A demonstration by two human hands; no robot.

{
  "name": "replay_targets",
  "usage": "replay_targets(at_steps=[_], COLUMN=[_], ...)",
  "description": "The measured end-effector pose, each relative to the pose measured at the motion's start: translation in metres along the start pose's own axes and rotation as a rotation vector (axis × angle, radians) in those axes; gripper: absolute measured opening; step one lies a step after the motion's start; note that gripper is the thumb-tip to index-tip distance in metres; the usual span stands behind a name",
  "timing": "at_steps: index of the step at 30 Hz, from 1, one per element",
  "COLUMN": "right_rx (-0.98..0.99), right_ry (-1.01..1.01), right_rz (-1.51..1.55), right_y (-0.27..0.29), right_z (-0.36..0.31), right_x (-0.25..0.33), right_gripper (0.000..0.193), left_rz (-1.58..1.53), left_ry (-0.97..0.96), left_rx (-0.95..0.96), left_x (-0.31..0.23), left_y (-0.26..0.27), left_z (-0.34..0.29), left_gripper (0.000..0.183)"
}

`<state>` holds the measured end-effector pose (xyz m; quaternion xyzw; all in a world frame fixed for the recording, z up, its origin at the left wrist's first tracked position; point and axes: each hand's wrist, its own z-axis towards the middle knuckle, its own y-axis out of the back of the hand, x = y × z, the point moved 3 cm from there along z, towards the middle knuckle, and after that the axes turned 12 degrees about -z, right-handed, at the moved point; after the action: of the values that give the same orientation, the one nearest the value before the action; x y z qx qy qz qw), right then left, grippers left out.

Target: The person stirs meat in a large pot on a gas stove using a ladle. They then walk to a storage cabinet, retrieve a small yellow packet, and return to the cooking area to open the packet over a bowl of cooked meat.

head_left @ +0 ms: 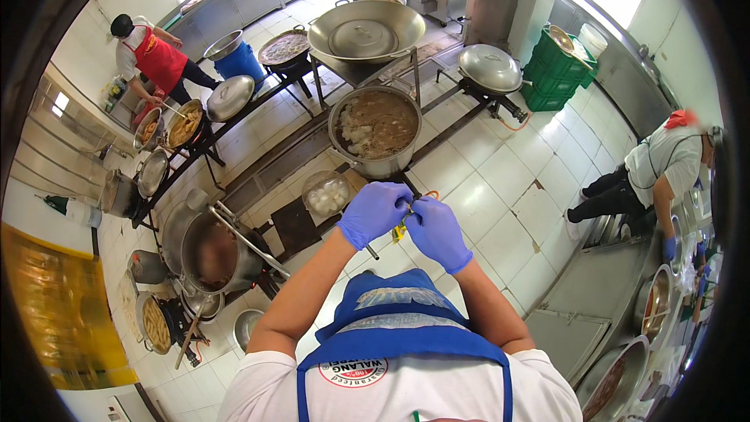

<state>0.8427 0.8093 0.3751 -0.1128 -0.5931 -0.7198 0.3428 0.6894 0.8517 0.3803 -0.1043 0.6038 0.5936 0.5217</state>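
In blue-purple gloves, my left hand and my right hand meet in front of my chest, fingers closed and fingertips close together. Between them shows a small yellow thing, mostly hidden by the gloves; its kind cannot be made out. Just beyond the hands stands a large metal pot of brown liquid, with pale foam on its left part. To the left of my left hand is a round container of white rounded pieces.
At left, a big pot of dark reddish contents has a long handle across it. A wide pan and a lidded pan stand beyond. A person in a red apron stirs a pan far left; another person works at the right counter.
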Motion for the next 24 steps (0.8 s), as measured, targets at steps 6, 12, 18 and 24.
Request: replay_targets(at_steps=[6, 12, 18, 24], right_rx=[0.111, 0.183, 0.175, 0.163], right_ry=[0.08, 0.13, 0.15, 0.119], right_rz=[-0.077, -0.115, -0.152, -0.231], right_y=[0.0, -0.001, -0.011, -0.017], right_z=[0.008, 0.009, 0.003, 0.004], right_x=[0.0, 0.004, 0.002, 0.006], right_gripper=[0.015, 0.014, 0.016, 0.018], left_rz=[0.053, -0.11, 0.093, 0.286], left_ry=[-0.048, 0.084, 0.106, 0.147], left_rx=[0.127, 0.21, 0.273, 0.328], left_x=[-0.01, 0.009, 0.006, 0.012], left_y=[0.017, 0.02, 0.01, 0.0], left_z=[-0.013, -0.012, -0.01, -0.012], left_gripper=[0.018, 0.019, 0.02, 0.018])
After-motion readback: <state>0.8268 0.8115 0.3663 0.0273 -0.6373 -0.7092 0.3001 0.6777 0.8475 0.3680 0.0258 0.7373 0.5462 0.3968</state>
